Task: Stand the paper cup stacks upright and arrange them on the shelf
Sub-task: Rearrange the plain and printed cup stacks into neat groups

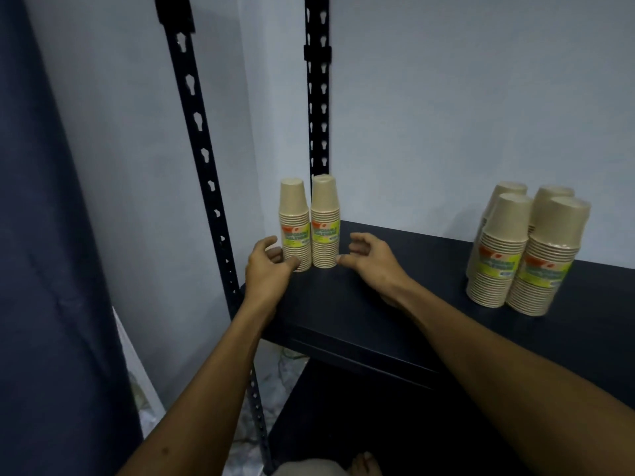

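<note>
Two beige paper cup stacks with green labels stand upright side by side at the shelf's back left corner: the left stack and the right stack. My left hand is open, its fingers touching the base of the left stack. My right hand hovers open just right of the right stack, thumb tip close to its base. Several more upright stacks cluster on the right side of the dark shelf.
Two black slotted shelf posts rise at the left and back. A pale wall stands behind, a dark blue curtain hangs at the left. A lower shelf and my foot show below.
</note>
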